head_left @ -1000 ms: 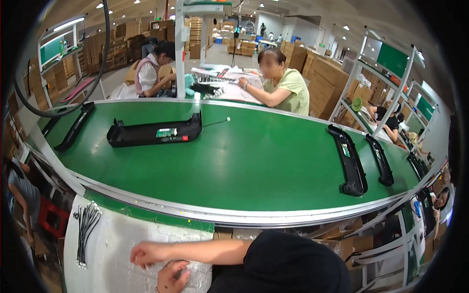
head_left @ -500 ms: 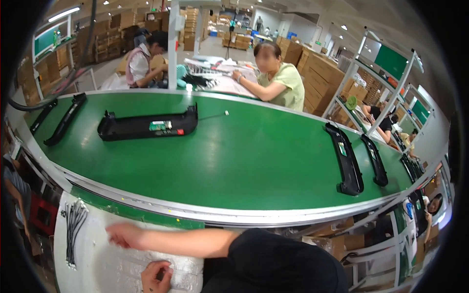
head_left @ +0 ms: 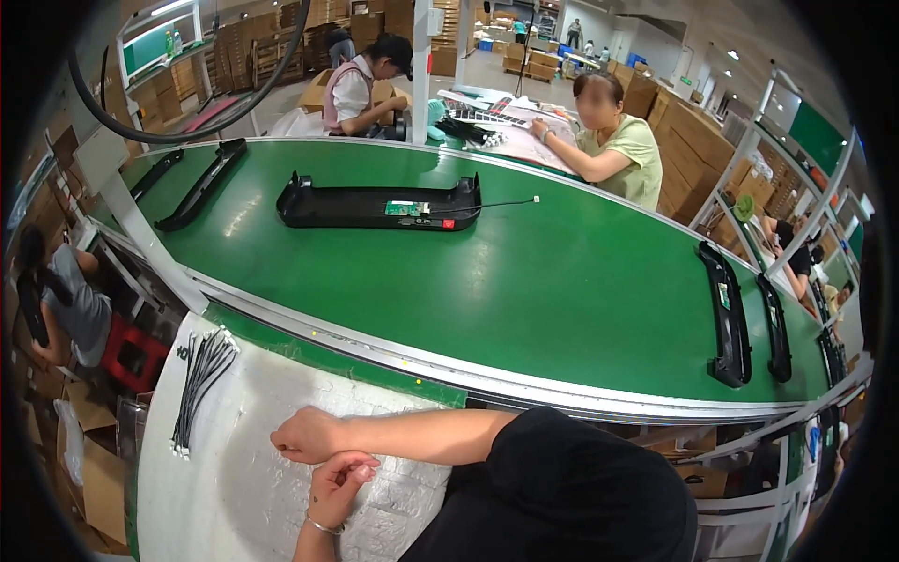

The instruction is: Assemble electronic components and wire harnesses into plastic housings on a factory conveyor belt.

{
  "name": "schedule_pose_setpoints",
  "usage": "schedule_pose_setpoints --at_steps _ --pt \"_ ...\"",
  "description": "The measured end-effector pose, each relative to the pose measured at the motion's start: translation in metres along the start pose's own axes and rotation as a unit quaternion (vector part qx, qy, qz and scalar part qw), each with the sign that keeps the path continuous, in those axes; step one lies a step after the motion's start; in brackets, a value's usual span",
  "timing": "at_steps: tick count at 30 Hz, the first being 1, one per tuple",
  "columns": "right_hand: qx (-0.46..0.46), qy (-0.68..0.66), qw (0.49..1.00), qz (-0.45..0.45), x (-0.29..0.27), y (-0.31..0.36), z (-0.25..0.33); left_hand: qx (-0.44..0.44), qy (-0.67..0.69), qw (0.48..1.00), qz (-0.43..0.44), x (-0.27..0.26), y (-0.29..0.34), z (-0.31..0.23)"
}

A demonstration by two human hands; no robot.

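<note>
My right hand reaches in from the right over the white padded work surface, its fingers curled under in a loose fist. What it holds, if anything, is hidden. My left hand, with a bracelet at the wrist, comes up from the lower edge. It lies close against my right wrist, thumb and fingers drawn together with nothing visible between them. To the left of both hands lies a bundle of thin black cables with white connectors, apart from my fingers.
Beyond a metal rail runs a green conveyor belt. On it rest a black plastic housing with a small green circuit board and several more housings. A co-worker sits across the belt.
The view has shifted, so the belt and cables sit further right and higher in the picture. My hands have come together, the left now against my right wrist.
</note>
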State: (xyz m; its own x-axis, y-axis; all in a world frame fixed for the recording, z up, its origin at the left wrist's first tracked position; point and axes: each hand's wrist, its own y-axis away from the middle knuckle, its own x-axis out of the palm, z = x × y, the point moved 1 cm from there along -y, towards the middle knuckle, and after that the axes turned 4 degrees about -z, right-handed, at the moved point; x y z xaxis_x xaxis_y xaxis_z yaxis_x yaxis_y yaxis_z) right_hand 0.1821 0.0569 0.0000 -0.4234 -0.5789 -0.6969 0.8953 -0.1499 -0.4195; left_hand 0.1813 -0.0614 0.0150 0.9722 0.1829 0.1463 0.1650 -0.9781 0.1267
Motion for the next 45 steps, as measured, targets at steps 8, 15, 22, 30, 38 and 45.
schedule_pose_setpoints --at_steps 8,15,22,30,38,45 --pt "0.024 -0.046 0.999 -0.015 -0.002 -0.002 0.000 0.009 0.019 1.000 0.009 -0.002 -0.003 -0.002" --pt "0.033 -0.046 0.998 -0.015 -0.007 -0.005 0.001 0.029 0.002 0.999 0.015 -0.004 -0.004 0.000" --pt "0.017 -0.030 0.999 -0.002 -0.001 -0.002 -0.003 0.017 -0.009 1.000 -0.009 -0.001 -0.003 0.004" --pt "0.005 -0.031 0.999 -0.016 -0.005 0.003 -0.011 0.025 -0.044 0.999 -0.008 0.007 -0.013 0.004" --pt "0.006 -0.078 0.997 -0.015 0.020 -0.001 -0.012 0.010 -0.153 0.988 -0.034 0.008 0.011 -0.014" --pt "-0.060 0.072 0.995 0.028 -0.014 -0.102 0.007 0.063 -0.072 0.995 0.034 0.009 0.007 -0.003"
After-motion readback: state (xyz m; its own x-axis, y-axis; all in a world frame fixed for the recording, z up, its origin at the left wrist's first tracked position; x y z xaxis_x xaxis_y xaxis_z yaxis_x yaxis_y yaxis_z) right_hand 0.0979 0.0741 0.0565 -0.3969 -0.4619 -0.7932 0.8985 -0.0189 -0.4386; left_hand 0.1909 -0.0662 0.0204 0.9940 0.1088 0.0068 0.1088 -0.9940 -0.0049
